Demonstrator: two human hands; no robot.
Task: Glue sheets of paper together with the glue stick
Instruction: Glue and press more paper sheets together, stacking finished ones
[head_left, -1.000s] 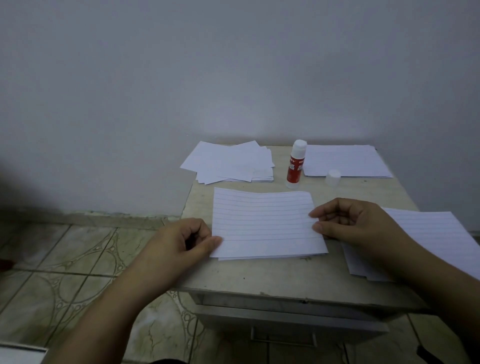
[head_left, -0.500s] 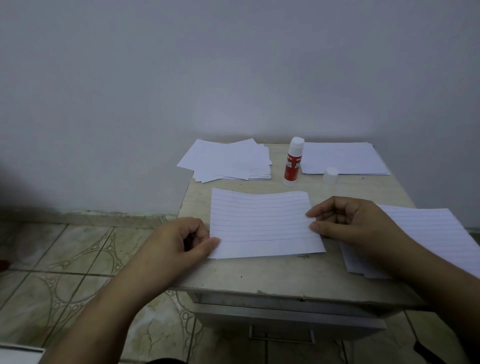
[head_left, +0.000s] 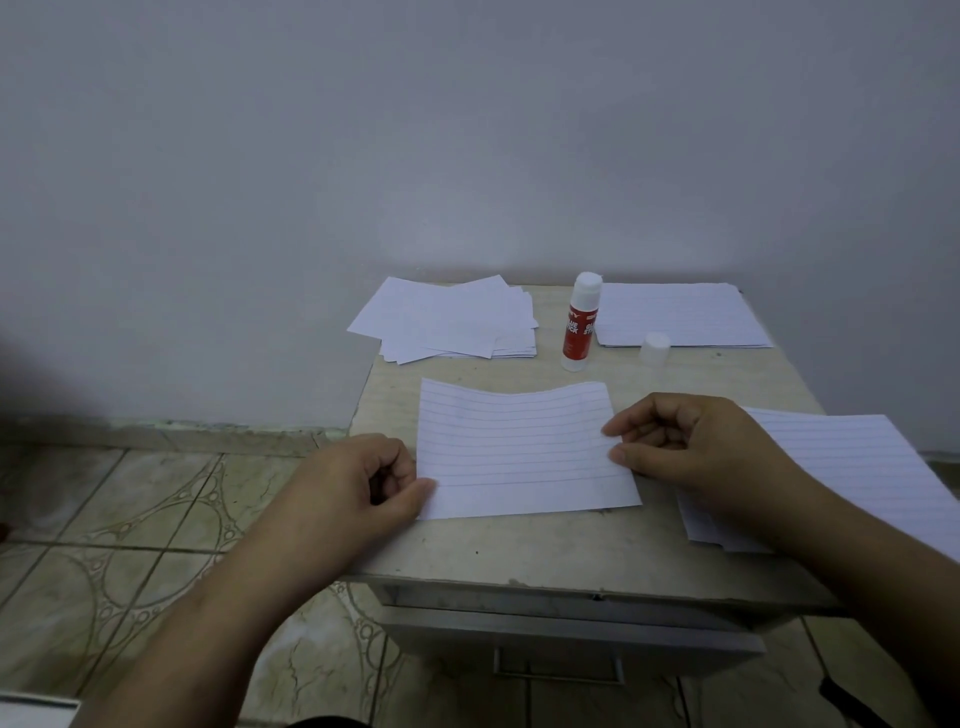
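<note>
Two hands are meeting over one small surface (head_left: 519, 551), which is carrying everything and standing against a bare wall, with tiled floor (head_left: 130, 519) dropping away on its left. Largest on it is the loose stack of lined sheets (head_left: 872, 467) lying at the right, partly under the right forearm. Two more paper piles are sitting at the far edge: a fanned pile (head_left: 452, 322) on the left and a squared pile (head_left: 680, 314) on the right.

Centre front, the lined sheet (head_left: 519, 452) is lying with its long axis running left to right, between both hands, its far edge bowing up slightly. The left hand (head_left: 358, 488) is gripping its left edge, thumb on top and fingers curled; the right hand (head_left: 691, 447) is pinching its right edge, fingers curled in much the same way. Whether a second sheet is lying beneath it I cannot tell.

Beyond the sheet, the glue stick (head_left: 581, 325) is standing upright and uncapped, straight ahead and a little right of centre, so the right hand is sitting nearer to it. Its cap (head_left: 655, 347) is resting just beside it, to the right. Bare room is lying open between the sheet's far edge and the stick; the near edge is leaving only a narrow strip.
</note>
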